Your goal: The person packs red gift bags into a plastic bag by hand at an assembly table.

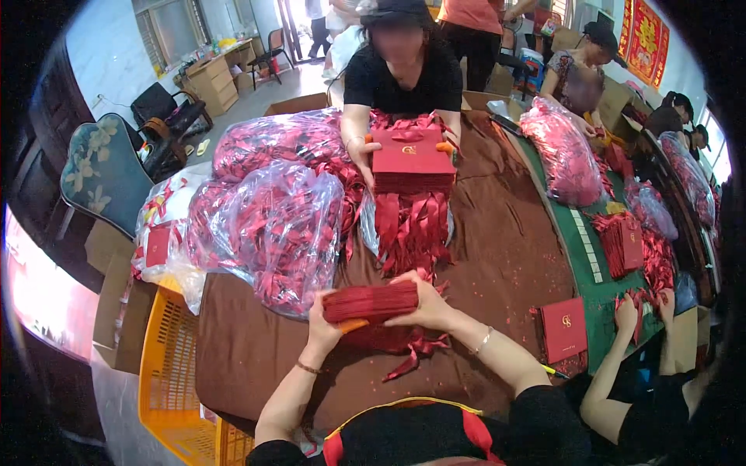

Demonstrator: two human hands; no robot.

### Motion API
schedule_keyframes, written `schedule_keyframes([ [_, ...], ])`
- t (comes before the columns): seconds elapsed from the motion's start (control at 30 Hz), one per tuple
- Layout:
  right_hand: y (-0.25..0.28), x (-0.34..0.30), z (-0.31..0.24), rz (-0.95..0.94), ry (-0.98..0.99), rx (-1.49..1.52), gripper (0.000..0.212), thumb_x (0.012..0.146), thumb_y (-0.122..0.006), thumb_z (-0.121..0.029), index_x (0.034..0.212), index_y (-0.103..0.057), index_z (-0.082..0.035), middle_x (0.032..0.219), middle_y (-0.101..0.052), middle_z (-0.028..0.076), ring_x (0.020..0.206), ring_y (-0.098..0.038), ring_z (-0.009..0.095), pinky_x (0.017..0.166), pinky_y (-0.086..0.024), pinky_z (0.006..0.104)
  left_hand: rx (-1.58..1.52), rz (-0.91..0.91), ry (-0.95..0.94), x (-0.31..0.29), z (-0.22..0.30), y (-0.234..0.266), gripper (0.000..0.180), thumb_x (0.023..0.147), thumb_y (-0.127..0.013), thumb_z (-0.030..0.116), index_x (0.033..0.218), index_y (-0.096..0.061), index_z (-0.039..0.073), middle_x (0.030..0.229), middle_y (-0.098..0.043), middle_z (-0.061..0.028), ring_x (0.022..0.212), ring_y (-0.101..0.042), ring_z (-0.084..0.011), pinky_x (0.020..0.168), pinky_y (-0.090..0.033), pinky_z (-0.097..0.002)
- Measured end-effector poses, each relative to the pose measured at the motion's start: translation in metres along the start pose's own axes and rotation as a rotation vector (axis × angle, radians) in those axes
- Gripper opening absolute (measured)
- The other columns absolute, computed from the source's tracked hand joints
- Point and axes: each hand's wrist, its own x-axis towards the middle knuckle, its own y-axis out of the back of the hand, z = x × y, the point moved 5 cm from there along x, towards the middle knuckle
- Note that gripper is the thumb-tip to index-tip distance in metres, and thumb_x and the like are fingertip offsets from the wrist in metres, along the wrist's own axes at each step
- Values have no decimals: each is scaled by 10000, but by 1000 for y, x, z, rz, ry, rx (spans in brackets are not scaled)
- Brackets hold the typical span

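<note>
Between my two hands is a stack of red gift bags (371, 301), seen edge-on above the brown cloth. My left hand (325, 325) grips its left end, with something orange at a fingertip, perhaps a finger cover. At the right end my right hand (426, 304) is closed round the stack. Red ribbons (416, 356) trail onto the cloth below it. Across the table a co-worker in black holds another stack of red bags (412, 159) upright, its ribbons (408, 225) hanging down. The co-worker's hands (362, 155) press its sides.
Clear plastic sacks of red ribboned bags (268, 225) bulge on the left of the brown cloth (497, 233). Orange crates (167, 380) stand at the lower left. On the right, a red bag (563, 330) lies near a green table (571, 233), where other people's hands (626, 314) work.
</note>
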Motion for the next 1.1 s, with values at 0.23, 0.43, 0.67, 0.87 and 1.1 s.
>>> schedule_keyframes([
  [0.23, 9, -6, -10, -112, 136, -235, 738, 588, -818, -232, 1152, -379, -46, 1131, -476, 117, 1068, -481, 229, 930, -362, 327, 112, 129, -197, 0, 9, -13, 716, 526, -845, 98, 1080, -396, 32, 984, -563, -86, 890, -582, -181, 770, -486, -298],
  [0.43, 33, 13, -5, 7, 224, -403, 594, 659, -743, -203, 1091, -379, -21, 956, -581, 159, 929, -571, 295, 777, -440, 367, 213, 153, -254, 24, 8, -22, 635, 551, -841, 135, 1035, -444, 29, 958, -565, -72, 892, -570, -159, 772, -470, -299],
  [0.67, 32, 10, 7, -6, 179, -326, 618, 647, -756, -210, 1117, -395, -34, 959, -586, 146, 922, -570, 290, 801, -438, 341, 233, -256, -97, 13, -49, -13, 855, 594, -806, 80, 1272, -287, 35, 1202, -458, -81, 1088, -475, -206, 927, -391, -325],
  [0.87, 40, 22, 12, -27, 190, -298, 586, 641, -763, -223, 1101, -459, -23, 1119, -493, 119, 1047, -488, 244, 916, -365, 320, 70, -198, 58, 37, -31, -20, 388, 632, -752, 9, 991, -606, 14, 993, -631, -52, 908, -590, -157, 820, -467, -311],
  [1.1, 45, 24, 5, -1, 175, -286, 596, 659, -747, -280, 1125, -462, -40, 1078, -492, 128, 1018, -504, 269, 876, -395, 358, 118, -142, -18, 38, -42, -22, 427, 625, -746, -14, 1017, -579, 21, 1033, -605, -49, 950, -562, -147, 850, -440, -300],
])
